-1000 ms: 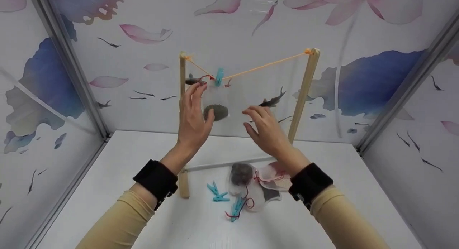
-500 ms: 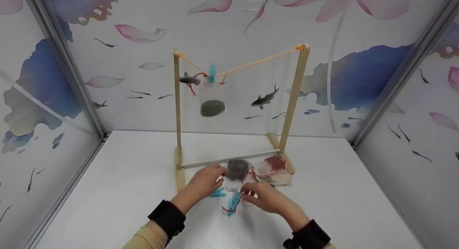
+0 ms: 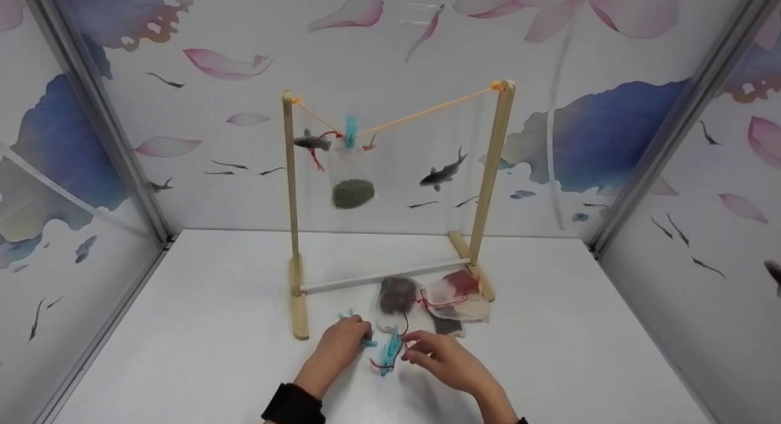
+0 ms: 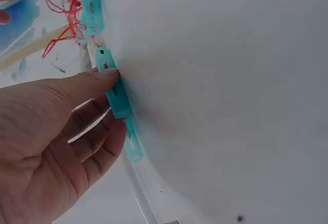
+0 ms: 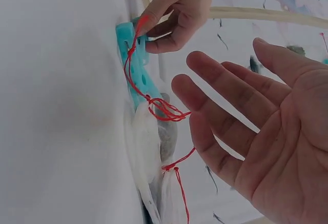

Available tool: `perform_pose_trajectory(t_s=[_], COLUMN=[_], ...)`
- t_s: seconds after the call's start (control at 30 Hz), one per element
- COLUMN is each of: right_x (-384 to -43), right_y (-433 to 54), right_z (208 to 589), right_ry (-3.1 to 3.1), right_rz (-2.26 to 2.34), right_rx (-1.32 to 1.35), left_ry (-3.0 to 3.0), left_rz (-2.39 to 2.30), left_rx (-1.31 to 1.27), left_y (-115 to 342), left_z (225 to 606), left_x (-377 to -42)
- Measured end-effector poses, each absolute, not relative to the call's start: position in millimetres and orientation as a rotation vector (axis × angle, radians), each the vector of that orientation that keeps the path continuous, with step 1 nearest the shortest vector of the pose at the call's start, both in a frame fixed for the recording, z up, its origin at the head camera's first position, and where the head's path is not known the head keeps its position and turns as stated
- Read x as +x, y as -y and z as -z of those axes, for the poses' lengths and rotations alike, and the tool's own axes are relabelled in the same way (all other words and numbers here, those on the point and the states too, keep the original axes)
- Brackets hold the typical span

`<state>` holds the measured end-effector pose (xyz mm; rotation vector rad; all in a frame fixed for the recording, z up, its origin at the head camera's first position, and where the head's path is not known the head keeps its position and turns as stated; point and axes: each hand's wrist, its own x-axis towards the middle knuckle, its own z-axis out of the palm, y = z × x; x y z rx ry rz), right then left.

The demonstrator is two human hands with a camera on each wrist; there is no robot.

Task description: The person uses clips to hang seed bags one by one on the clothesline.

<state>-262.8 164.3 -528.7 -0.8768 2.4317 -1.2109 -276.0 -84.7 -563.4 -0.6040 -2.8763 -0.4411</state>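
Pinching a blue clip [image 4: 119, 101] on the table [image 3: 213, 302], the left hand [image 3: 346, 341] should grip it squarely, clear of the red cord [image 5: 148, 99]; the right hand [image 3: 448, 360], loosely spread, holds nothing. Beyond lie pouches [image 3: 398, 296]; farthest, a clipped pouch [image 3: 353, 193] hangs from the line [image 3: 427, 112].

Left hand [image 3: 345, 340] bare, wide matte black wristband [image 3: 294, 404] below; right hand [image 3: 448, 358] bare, sliver of black band [image 3: 522, 420] showing.

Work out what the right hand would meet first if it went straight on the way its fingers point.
The right hand would probably meet the red cord, then the blue clothespin it crosses; depth there is unclear.
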Motion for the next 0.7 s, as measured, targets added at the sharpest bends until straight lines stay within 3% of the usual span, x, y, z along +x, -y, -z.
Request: perform_pose_trajectory(t_s=[0.33, 0.7], right_x=[-266.2, -259.4], right_y=[-161.0, -150.4], right_z=[532.8, 533.7], right_ry=[-2.467, -2.747], right_rz=[1.354, 1.291], right_rx=[-0.723, -0.758], left_ry=[2.808, 2.677], left_rz=[1.188, 1.449], left_rx=[-0.643, -0.819], left_y=[80.3, 64.7], left_z=[532.7, 518.6], left_x=[-276.4, -261.1])
